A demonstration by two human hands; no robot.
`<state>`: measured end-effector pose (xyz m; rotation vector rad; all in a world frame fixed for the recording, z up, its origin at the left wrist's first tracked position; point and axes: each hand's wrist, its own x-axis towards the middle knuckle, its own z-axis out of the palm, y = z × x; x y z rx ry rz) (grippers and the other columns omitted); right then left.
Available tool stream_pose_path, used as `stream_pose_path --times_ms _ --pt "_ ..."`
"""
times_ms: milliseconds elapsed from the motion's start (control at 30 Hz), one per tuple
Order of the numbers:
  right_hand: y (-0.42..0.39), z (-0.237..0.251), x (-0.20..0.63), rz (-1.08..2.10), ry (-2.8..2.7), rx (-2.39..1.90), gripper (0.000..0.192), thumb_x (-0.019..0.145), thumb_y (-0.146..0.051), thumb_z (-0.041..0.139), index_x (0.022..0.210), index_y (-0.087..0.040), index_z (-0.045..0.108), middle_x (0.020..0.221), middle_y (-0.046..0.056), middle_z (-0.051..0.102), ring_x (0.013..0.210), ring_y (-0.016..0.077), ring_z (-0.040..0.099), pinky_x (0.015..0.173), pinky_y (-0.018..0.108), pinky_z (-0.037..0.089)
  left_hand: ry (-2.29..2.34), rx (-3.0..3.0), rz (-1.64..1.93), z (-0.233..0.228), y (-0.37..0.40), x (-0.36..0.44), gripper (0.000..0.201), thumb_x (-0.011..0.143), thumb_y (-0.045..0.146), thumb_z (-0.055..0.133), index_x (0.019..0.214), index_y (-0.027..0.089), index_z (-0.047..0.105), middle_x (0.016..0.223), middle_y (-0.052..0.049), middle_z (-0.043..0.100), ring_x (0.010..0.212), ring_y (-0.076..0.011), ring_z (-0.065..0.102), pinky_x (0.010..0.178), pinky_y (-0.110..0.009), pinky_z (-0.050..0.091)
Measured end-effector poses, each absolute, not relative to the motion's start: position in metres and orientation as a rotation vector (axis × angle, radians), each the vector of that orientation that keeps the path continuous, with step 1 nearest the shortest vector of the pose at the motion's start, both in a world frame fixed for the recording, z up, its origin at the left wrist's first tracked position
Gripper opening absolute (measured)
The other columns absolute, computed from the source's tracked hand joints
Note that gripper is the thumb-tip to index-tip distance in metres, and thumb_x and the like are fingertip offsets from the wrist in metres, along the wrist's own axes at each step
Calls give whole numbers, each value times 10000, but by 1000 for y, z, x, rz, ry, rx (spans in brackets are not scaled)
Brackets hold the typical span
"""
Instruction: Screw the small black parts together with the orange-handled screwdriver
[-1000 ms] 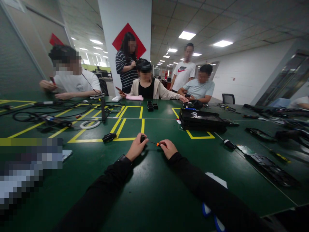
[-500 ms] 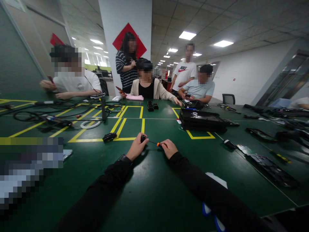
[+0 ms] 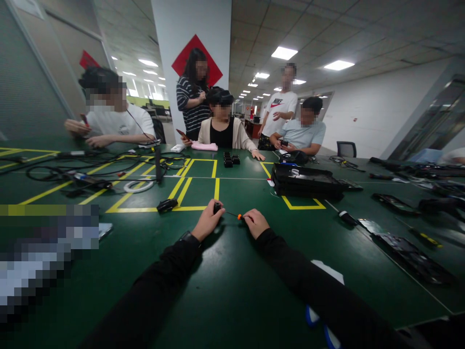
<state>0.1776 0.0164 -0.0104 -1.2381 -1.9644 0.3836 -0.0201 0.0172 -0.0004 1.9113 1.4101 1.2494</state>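
Note:
Above the green table [image 3: 225,291], my left hand [image 3: 205,223] is closed around a small black object [image 3: 217,207] whose kind I cannot make out. Facing it, my right hand [image 3: 257,224] pinches a screwdriver [image 3: 240,217] with an orange collar. Its thin dark shaft points left toward the black object; whether the tip touches is too small to tell. To the left of my left hand, another small black part [image 3: 167,205] lies on the yellow tape line. Beyond both hands, several small black blocks [image 3: 231,160] are grouped together.
Black trays [image 3: 307,182] are stacked right of centre. Cables [image 3: 87,182] and a white coil [image 3: 138,185] spread at left. At right lie an opened device [image 3: 410,254] and a yellow-handled screwdriver [image 3: 426,239]. A co-worker's hand [image 3: 258,155] rests at the far edge; other people sit and stand behind.
The view has shifted slightly. My hands keep almost the same pose. Across the table, a co-worker's outstretched hand has drawn back to the left and lies lower on the table.

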Motion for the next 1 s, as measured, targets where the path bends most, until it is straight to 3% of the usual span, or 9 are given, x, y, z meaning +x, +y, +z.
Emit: stream_pose_path --times_ms 267,500,633,767,1000 --pt "13 -9 178 361 -1982 -1184 178 643 -114 573 811 -169 550 832 27 559 816 160 499 732 291 409 1417 1897 1240 2 16 -20 186 780 315 424 921 202 467 862 -9 528 821 -160 506 758 -291 387" --pt "20 -12 181 364 -1980 -1225 146 758 -145 461 753 -154 607 796 48 574 784 144 520 762 287 401 1409 1895 1256 1 17 -19 182 771 307 437 913 200 477 856 -9 537 810 -156 510 748 -286 393" --pt "19 -12 181 332 -2007 -1176 102 717 -123 509 768 -154 591 814 45 573 787 146 519 750 287 404 1395 1887 1265 -2 18 -20 204 773 334 440 923 201 474 839 -3 536 781 -150 511 736 -285 395" --pt "16 -11 180 361 -1976 -1176 188 649 -134 583 833 -161 557 840 30 567 810 152 513 732 289 413 1392 1908 1270 -2 18 -20 202 771 332 446 919 199 475 846 -4 534 788 -149 509 741 -283 391" --pt "19 -9 182 382 -2012 -1174 149 758 -131 454 739 -150 600 801 52 577 789 144 519 773 297 399 1416 1900 1249 -2 18 -19 201 768 327 445 923 201 472 854 -6 535 790 -154 507 746 -289 390"
